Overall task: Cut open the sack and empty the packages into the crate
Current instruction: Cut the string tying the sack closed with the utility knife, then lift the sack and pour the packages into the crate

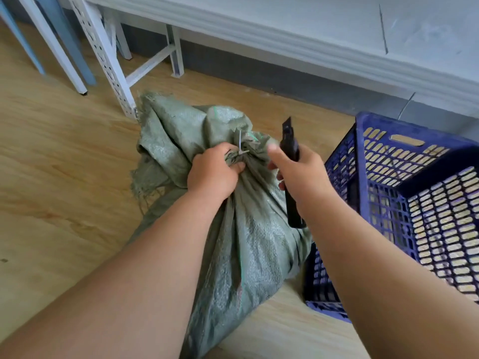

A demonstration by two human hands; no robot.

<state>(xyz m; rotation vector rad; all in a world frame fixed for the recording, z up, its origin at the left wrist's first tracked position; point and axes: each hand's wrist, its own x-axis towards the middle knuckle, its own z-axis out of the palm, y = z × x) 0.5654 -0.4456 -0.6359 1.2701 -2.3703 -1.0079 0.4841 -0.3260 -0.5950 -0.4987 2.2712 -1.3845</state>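
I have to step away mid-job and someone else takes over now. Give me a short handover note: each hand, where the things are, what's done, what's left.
Left hand: grips the bunched neck of the green sack, just below the white tie.
Right hand: holds the black utility knife, blade out and pointing up, apart from the sack.
Sack lies on the wooden floor, still tied shut. Blue crate stands right beside it; no packages visible inside.
Done: sack gripped, knife ready.
Left: cut the sack open, empty the packages into the crate.
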